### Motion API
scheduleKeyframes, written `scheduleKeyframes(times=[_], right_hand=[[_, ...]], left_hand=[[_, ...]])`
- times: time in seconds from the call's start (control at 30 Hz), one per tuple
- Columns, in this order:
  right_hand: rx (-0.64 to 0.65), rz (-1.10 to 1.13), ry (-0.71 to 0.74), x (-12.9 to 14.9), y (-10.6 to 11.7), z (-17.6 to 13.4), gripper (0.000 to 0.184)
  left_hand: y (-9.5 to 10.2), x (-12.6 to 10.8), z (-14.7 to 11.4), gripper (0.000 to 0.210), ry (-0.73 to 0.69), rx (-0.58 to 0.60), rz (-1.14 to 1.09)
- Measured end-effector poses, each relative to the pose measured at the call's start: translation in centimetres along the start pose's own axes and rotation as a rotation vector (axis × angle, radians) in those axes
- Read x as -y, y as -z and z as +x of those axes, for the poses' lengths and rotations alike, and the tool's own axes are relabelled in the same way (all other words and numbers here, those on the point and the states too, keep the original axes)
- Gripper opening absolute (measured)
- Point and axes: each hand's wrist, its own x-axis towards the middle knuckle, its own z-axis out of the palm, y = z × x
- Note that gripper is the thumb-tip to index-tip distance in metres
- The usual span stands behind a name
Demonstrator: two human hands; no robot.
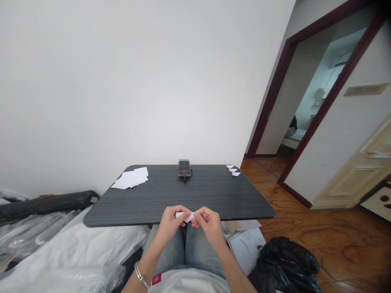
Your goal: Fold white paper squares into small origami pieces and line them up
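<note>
Between my two hands is a small folded piece of white paper [190, 218], held just at the front edge of the dark table [165, 199]. My left hand [171, 219] pinches its left part, thumb on top. The fingers of my right hand [208, 221] are closed on its right end. Part of the paper is hidden behind my fingers and thumbs. On the far right of the table lie 3 small folded white paper pieces [233, 170]. A loose stack of white paper sheets [131, 178] lies at the left.
A small device with a screen [184, 167] stands at the table's back middle, by the white wall. Plastic-wrapped bundles [61, 244] lie to the left. A black plastic bag [287, 262] and a white paper bag [246, 248] are on the floor at right. Beyond is a doorway.
</note>
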Motion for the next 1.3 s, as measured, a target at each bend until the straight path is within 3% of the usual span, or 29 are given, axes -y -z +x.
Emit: scheduleKeyframes(times=[0.37, 0.57, 0.83, 1.0, 1.3], right_hand=[[-0.050, 0.029, 0.041, -0.3, -0.1, 0.1, 0.020], [-0.057, 0.067, 0.008, -0.3, 0.0, 0.3, 0.019], [0.038, 0.008, 0.002, -0.4, 0.2, 0.4, 0.021], [-0.005, -0.014, 0.044, -0.3, 0.4, 0.3, 0.020], [0.039, 0.061, -0.013, -0.7, 0.1, 0.5, 0.026]], left_hand=[[1.1, -0.4, 0.0, 0.031, 0.101, 0.023, -0.158], [1.2, 0.1, 0.3, 0.031, 0.048, 0.034, -0.133], [0.9, -0.2, 0.1, 0.024, -0.008, 0.098, -0.081], [1.0, -0.3, 0.1, 0.023, 0.028, 0.049, -0.188], [0.9, -1.1, -0.2, 0.034, 0.032, -0.008, -0.264]])
